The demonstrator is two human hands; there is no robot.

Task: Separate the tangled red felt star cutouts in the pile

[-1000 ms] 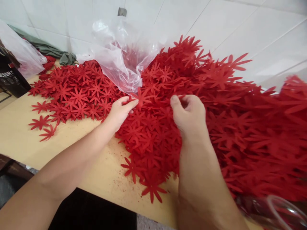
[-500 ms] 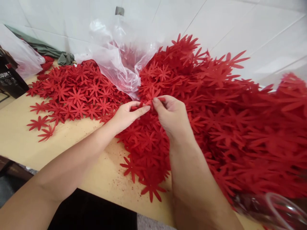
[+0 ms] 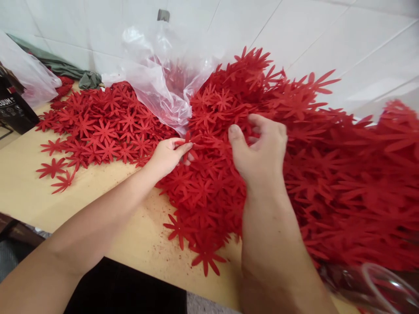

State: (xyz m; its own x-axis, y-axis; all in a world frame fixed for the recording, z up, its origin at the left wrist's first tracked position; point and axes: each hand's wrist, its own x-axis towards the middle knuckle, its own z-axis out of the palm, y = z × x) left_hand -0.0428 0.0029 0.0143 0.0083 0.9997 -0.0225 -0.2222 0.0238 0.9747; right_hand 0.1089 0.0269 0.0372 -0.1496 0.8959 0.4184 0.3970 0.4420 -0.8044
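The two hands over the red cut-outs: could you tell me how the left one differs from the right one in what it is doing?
The left hand pinches a red flower cut-out between thumb and fingers; the right hand curls its fingers into the big heap of cut-outs, its grip unclear. The left hand sits at the heap's near edge, below the clear plastic bag; the right hand sits further in, over the thick of it. Both are bare and rest above the wooden table.

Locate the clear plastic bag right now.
Head view, upper centre: the clear plastic bag leans against the white tiled wall, between the flat spread of red flowers on its left and the big red heap on its right.
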